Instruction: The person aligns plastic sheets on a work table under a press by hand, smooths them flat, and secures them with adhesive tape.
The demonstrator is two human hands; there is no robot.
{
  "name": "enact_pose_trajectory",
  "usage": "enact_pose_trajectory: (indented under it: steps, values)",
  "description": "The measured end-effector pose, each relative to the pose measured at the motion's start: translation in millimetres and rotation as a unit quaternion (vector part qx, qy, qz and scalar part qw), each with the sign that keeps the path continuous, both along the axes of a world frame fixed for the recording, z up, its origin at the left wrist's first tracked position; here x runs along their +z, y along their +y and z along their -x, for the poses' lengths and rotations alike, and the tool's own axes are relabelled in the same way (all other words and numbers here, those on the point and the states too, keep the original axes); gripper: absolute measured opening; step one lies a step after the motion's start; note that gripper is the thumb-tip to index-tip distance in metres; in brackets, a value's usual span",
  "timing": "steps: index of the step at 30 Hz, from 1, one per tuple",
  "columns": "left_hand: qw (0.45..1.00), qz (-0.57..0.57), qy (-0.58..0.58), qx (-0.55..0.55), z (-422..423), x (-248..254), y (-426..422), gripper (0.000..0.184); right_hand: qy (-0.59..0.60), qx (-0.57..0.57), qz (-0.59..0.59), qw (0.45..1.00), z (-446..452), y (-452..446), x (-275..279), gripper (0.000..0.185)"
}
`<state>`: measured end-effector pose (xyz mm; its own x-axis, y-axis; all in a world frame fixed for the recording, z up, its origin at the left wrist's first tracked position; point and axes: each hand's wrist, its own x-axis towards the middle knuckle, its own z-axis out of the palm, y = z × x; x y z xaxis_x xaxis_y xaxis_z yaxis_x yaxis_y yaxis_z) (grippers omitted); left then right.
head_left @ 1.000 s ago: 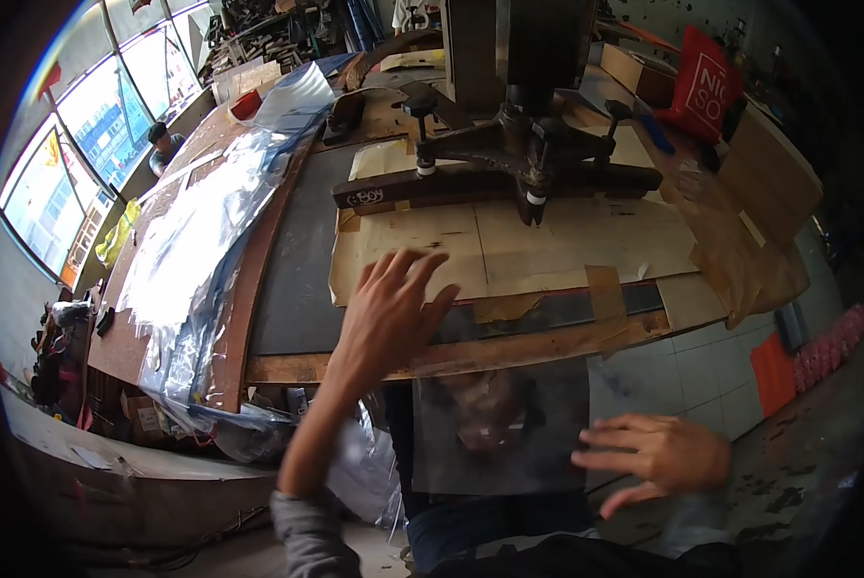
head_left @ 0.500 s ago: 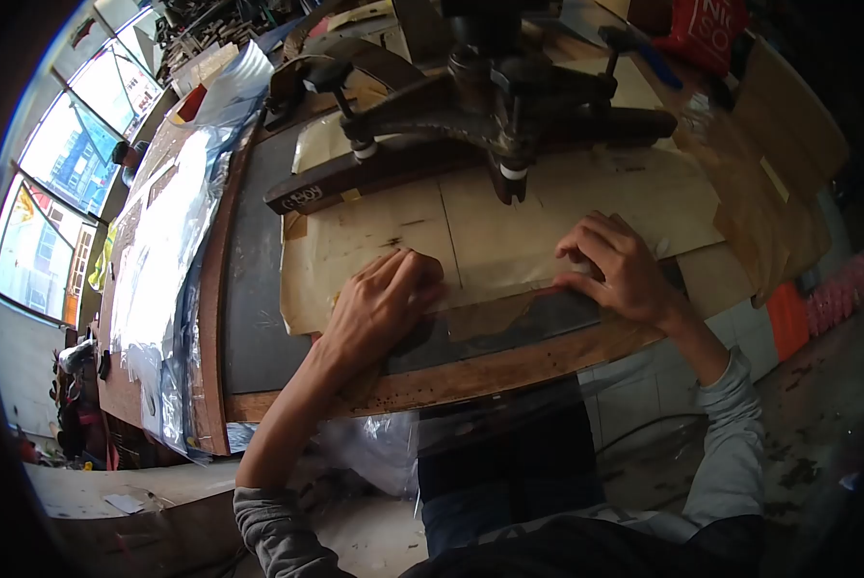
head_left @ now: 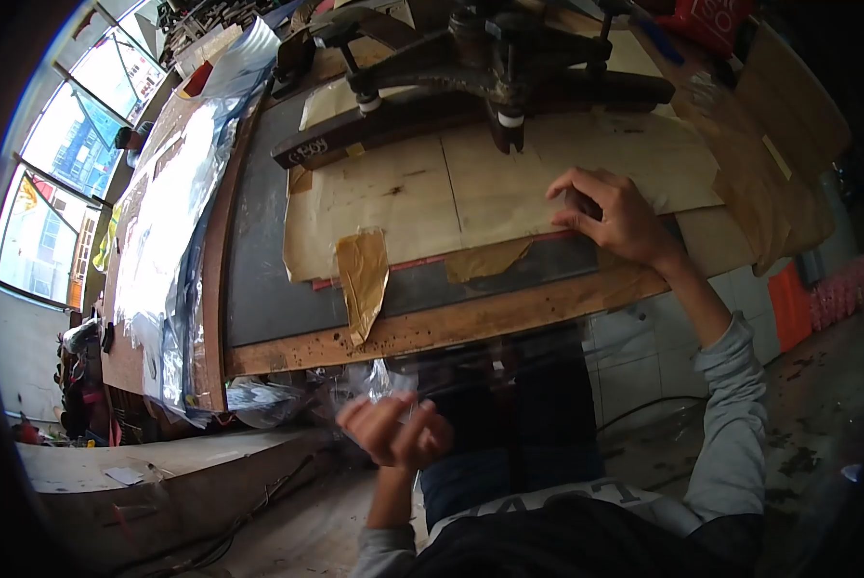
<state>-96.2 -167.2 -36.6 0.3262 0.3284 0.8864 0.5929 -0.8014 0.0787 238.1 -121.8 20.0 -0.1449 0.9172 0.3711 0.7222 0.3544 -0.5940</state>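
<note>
Below the table's front edge, my left hand (head_left: 396,431) is raised with curled fingers beside clear plastic film; blur hides whether it grips the film. My right hand (head_left: 605,214) is over the front edge of a tan paper sheet (head_left: 499,193), thumb and fingers bent with a gap between them and nothing visible inside. The sheet lies on a dark board (head_left: 268,260). Brown tape (head_left: 362,284) hangs from the sheet's front left part across the board. Above the sheet stands a black metal press frame (head_left: 504,77) with a long bar.
Clear plastic sheets (head_left: 177,241) cover the left side of the table. A red bag (head_left: 709,24) sits at the back right, near crumpled brown paper (head_left: 769,202). The wooden front edge (head_left: 451,337) runs between me and the board. Part of another person (head_left: 133,137) shows near the windows.
My left hand has moved from the sheet's front edge down below the table edge, uncovering the brown tape. My right hand stays near the sheet's edge. The view has shifted slightly.
</note>
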Motion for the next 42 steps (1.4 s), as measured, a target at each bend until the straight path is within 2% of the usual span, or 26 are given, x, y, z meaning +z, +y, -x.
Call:
enact_pose_trajectory:
  steps: [2,4,5,6,8,9,12,13,17,19,22,25,28,30,32,35,38,40,41,42]
  values:
    - [0.997,0.02,-0.072,0.019,-2.8,-45.4,-20.6,0.02,-0.01,-0.001,0.002,1.0,-0.4,0.6,-1.8,0.022]
    - [0.967,0.182,-0.162,0.073,-2.5,-77.1,-37.2,0.019,-0.012,-0.002,0.013,1.0,-1.0,0.1,-2.3,0.023]
    - [0.948,0.263,-0.164,0.07,0.9,-84.6,-40.7,0.022,-0.012,-0.003,0.017,1.0,-1.4,0.3,-3.8,0.023]
    - [0.908,0.361,-0.211,0.019,7.9,-92.8,-45.3,0.023,-0.011,-0.004,0.019,1.0,-1.3,0.5,-4.7,0.023]
    - [0.787,0.533,-0.298,-0.087,24.4,-105.4,-50.0,0.027,-0.021,-0.01,0.025,0.999,-0.6,0.0,-3.6,0.024]
    - [0.804,0.528,-0.244,-0.121,31.1,-98.6,-49.1,0.029,-0.026,-0.014,0.029,0.999,-0.8,0.2,-3.1,0.024]
    - [0.794,0.551,-0.177,-0.185,32.0,-84.1,-51.6,0.028,-0.023,-0.006,-0.003,1.0,-0.3,0.1,-8.4,0.023]
    - [0.807,0.548,-0.152,-0.16,28.3,-76.1,-53.9,0.022,-0.02,0.0,-0.024,1.0,-0.2,1.5,-9.4,0.023]
    - [0.751,0.586,-0.233,-0.196,30.8,-88.9,-63.8,0.012,-0.037,-0.005,-0.04,0.998,1.2,-0.7,-9.6,0.022]
    - [0.708,0.626,-0.261,-0.198,29.9,-68.7,-70.7,0.007,-0.032,-0.004,-0.05,0.998,0.4,0.0,-10.6,0.022]
    - [0.698,0.614,-0.296,-0.218,41.1,-82.3,-79.0,0.008,-0.047,-0.01,-0.078,0.996,-2.5,2.2,-13.1,0.022]
    - [0.701,0.621,-0.295,-0.188,60.2,-86.3,-87.7,0.008,-0.046,-0.037,-0.059,0.996,-3.0,2.8,-9.7,0.021]
    - [0.614,0.701,-0.28,-0.23,111.4,-102.7,-86.2,0.008,-0.038,-0.06,-0.076,0.995,-1.5,3.7,-7.6,0.02]
    - [0.598,0.709,-0.283,-0.244,150.5,-112.7,-87.5,0.008,-0.029,-0.067,-0.116,0.991,6.1,4.2,-4.3,0.02]
    - [0.595,0.696,-0.329,-0.231,193.3,-155.6,-99.8,0.008,-0.017,-0.061,-0.169,0.984,21.8,7.1,5.0,0.02]
    - [0.509,0.675,-0.52,-0.121,227.2,-215.5,-133.3,0.005,-0.004,-0.024,-0.276,0.961,58.2,24.4,31.4,0.021]
    - [0.461,0.662,-0.589,-0.046,244.0,-246.5,-164.5,0.005,0.045,0.025,-0.298,0.953,101.6,62.7,66.6,0.02]
    - [0.409,0.636,-0.652,-0.054,242.3,-245.0,-175.3,0.002,0.087,0.077,-0.351,0.929,140.9,107.9,89.1,0.02]
    - [0.433,0.601,-0.67,0.043,236.6,-248.3,-174.5,0.001,0.062,0.072,-0.352,0.931,159.8,133.6,98.5,0.022]
    - [0.461,0.618,-0.635,-0.046,244.3,-247.3,-178.3,0.003,0.038,0.067,-0.354,0.932,179.9,159.8,106.5,0.023]
